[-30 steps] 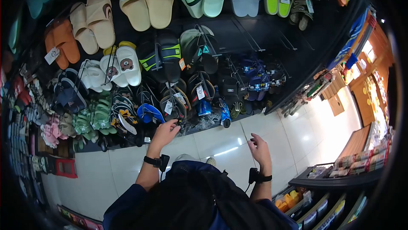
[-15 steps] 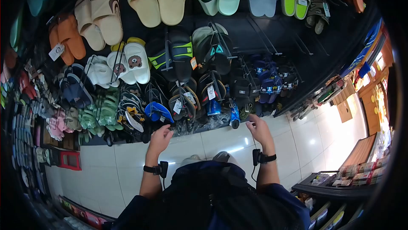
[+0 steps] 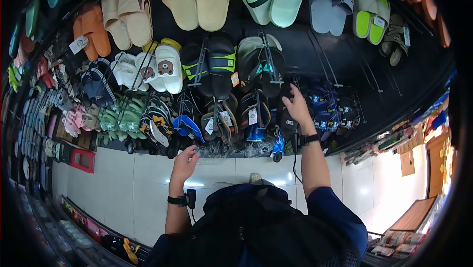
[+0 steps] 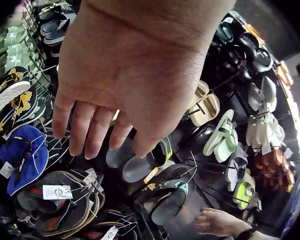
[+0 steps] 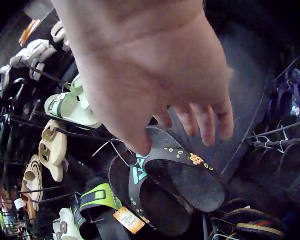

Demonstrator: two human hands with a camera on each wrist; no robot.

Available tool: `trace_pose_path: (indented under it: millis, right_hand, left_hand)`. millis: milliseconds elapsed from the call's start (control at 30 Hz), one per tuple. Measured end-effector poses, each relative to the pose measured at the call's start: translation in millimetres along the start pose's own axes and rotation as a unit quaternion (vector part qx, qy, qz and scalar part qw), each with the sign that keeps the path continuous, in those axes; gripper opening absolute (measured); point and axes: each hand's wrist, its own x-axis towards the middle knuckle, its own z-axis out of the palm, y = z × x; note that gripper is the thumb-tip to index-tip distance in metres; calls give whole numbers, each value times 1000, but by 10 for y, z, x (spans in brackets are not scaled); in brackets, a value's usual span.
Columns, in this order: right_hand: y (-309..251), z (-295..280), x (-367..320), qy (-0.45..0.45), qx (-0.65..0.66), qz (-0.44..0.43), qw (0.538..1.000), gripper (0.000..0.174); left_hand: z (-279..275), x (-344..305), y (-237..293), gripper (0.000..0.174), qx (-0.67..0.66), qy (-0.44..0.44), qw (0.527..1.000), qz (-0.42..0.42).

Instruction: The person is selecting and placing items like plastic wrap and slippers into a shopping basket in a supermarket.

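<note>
My right hand [image 3: 297, 106] is raised in front of the rack, fingers extended and holding nothing. It is nearest to a pair of black flip-flops [image 3: 270, 75] with teal marks, hanging from a metal hook. In the right wrist view these flip-flops [image 5: 162, 210] show printed straps just beyond the fingertips. Lower down, my left hand [image 3: 184, 163] hovers with loosely bent fingers and an empty palm. Before it hang a blue flip-flop [image 3: 188, 128] and dark flip-flops [image 3: 209, 125] with white tags. Black slides [image 3: 222, 65] with lime bands hang left of the teal-marked pair.
Beige slides [image 3: 212, 8], mint slides [image 3: 288, 5] and grey slides [image 3: 329, 10] hang in the upper row. Long metal hooks [image 3: 327, 65] stick out at the right. White slippers with bears [image 3: 170, 72] hang at left. A red stool [image 3: 82, 161] stands on the tiled floor [image 3: 118, 188].
My right hand has risen from above the floor toward the black flip-flops on the rack. My left hand has drawn slightly back from the lower row. The head view has shifted left.
</note>
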Motion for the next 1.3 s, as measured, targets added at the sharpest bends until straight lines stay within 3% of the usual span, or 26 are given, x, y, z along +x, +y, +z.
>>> trace_pose_path:
  millis: [267, 433, 500, 633, 733, 933, 1000, 1100, 1167, 1200, 1267, 1300]
  right_hand:
    - [206, 223, 1043, 80, 87, -19, 993, 63]
    - [468, 480, 1317, 45, 136, 10, 990, 54]
    - [413, 476, 1290, -39, 198, 50, 978, 41]
    - [389, 486, 1093, 3, 266, -3, 964, 26]
    - [323, 355, 909, -2, 307, 9, 952, 20]
    - [154, -46, 629, -26, 272, 11, 962, 31]
    - [89, -118, 518, -40, 276, -29, 960, 32]
    - [-64, -221, 349, -63, 263, -38, 962, 33]
    - [-232, -339, 236, -69, 220, -42, 972, 32]
    - [-244, -356, 196, -67, 220, -40, 972, 32]
    - [-283, -395, 121, -96, 249, -32, 963, 31]
    - [-311, -445, 99, -104, 216, -28, 970, 30]
  left_hand:
    - [497, -112, 200, 43, -13, 62, 998, -28]
    - [673, -253, 446, 42, 5, 85, 995, -43]
    - [657, -223, 502, 42, 9, 84, 995, -46]
    - [720, -141, 603, 44, 4, 66, 997, -26]
    - [814, -34, 796, 46, -5, 59, 998, -10]
    - [1057, 373, 1215, 52, -58, 12, 997, 48]
    - [1167, 576, 1384, 54, -79, -5, 995, 65]
    - [1440, 961, 1520, 58, -78, 61, 985, 140]
    - [1636, 1214, 1578, 57, 5, 201, 950, 240]
    - [1738, 1345, 1519, 57, 4, 199, 950, 241]
    - [1884, 1587, 1372, 51, -178, 159, 957, 168]
    - [1830, 1655, 1356, 44, -168, 152, 965, 135]
